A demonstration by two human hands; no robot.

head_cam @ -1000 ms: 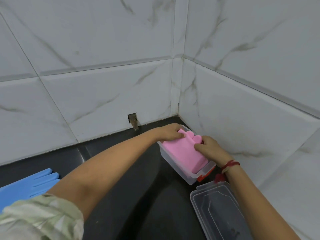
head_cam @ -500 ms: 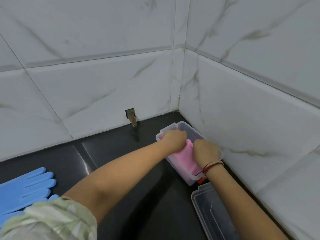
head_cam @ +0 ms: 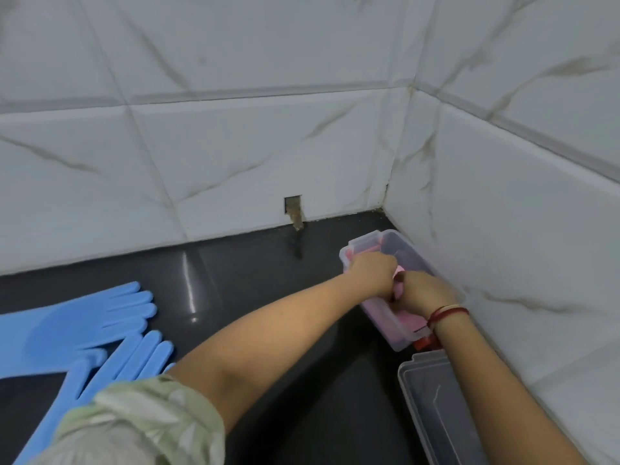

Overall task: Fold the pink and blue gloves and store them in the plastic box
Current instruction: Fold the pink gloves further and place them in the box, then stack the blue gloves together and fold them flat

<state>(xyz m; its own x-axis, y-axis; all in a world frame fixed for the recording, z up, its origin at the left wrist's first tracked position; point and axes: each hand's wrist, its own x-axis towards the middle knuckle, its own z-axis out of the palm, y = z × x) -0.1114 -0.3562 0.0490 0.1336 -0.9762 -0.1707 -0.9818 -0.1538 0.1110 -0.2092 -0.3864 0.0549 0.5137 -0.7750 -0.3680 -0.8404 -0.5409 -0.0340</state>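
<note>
One plastic box (head_cam: 399, 333) sits on the worktop (head_cam: 255, 283) in the corner, long axis running away along the right wall. Left hand (head_cam: 370, 271) and right hand (head_cam: 424, 293) press pink gloves (head_cam: 407, 318) inside; whether each grip clenches, I cannot tell. Two blue gloves (head_cam: 77, 327) lie far left, fingers pointing right.

Pale green patterned sleeve (head_cam: 141, 417); red wrist thread (head_cam: 448, 313).

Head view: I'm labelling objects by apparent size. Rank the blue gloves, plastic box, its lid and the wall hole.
1. blue gloves, nearer the camera, which may flatter them
2. plastic box and lid: too close to rank, both partly hidden
3. wall hole
</note>
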